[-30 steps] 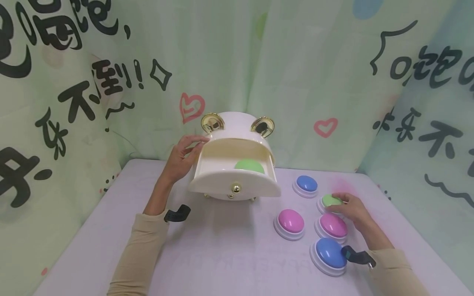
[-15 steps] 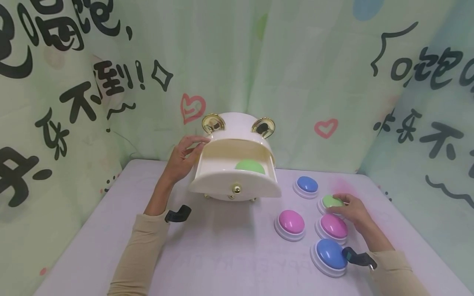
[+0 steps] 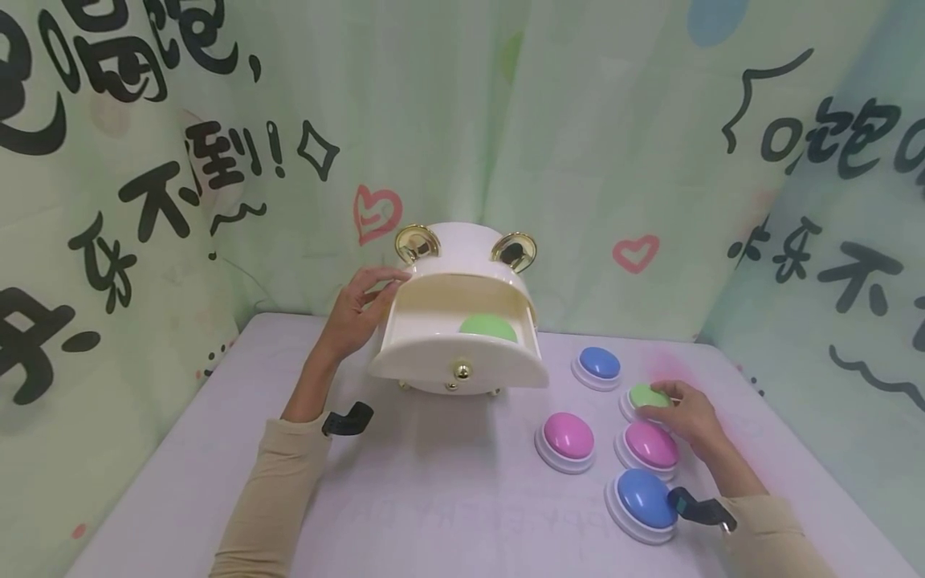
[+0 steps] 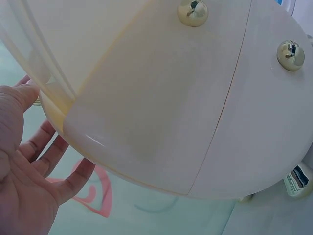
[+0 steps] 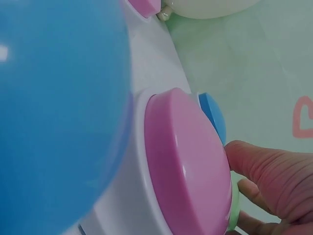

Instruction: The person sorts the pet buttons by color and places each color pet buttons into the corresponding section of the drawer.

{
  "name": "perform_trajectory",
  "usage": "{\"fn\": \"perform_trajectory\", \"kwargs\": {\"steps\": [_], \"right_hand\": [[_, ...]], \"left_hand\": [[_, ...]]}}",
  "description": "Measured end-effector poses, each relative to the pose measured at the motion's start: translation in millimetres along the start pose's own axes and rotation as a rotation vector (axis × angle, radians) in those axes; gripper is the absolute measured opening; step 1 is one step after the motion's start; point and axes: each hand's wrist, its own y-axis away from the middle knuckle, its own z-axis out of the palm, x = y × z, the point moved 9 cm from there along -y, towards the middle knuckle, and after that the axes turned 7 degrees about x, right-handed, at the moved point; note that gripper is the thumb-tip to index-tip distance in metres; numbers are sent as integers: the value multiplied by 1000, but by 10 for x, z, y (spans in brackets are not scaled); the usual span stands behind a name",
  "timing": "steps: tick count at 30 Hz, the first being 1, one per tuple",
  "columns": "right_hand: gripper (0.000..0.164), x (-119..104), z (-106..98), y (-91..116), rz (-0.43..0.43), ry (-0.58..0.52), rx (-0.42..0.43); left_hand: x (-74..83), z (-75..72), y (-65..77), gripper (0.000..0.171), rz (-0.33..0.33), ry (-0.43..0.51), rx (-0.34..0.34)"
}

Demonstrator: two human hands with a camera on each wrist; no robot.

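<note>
A white box with two gold-rimmed ears, a drawer box (image 3: 470, 241), stands at the back of the table with its upper drawer (image 3: 448, 359) pulled out. A green dome (image 3: 488, 326) lies inside that drawer. My left hand (image 3: 359, 309) touches the box's left side with its fingertips; in the left wrist view the fingers (image 4: 73, 183) are spread and fairly straight along its edge. On the right, my right hand (image 3: 686, 413) holds a green push button (image 3: 647, 396) on a white base between thumb and fingers. The right wrist view mostly hides that button behind a pink one (image 5: 188, 161).
Around the right hand stand a blue button (image 3: 600, 363) behind, a pink button (image 3: 652, 445) close in front, a larger blue button (image 3: 645, 499) nearer and another pink button (image 3: 568, 436) to the left. A printed curtain (image 3: 578, 160) closes off the table's back and sides.
Both hands keep their places on the box and the green button. The whole view has shifted very slightly downward in the picture.
</note>
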Motion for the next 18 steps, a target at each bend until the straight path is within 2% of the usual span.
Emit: {"fn": "perform_trajectory", "kwargs": {"steps": [4, 6, 11, 18], "right_hand": [[76, 5, -17, 13, 6, 4, 12], [76, 7, -24, 19, 15, 0, 14], [76, -4, -59, 34, 9, -24, 23], [75, -42, -111, 56, 3, -59, 44]], "left_hand": [[146, 22, 23, 24, -24, -5, -4], [163, 29, 29, 24, -41, -3, -4], [-46, 18, 3, 25, -45, -5, 4], [-55, 3, -11, 25, -16, -1, 4]]}}
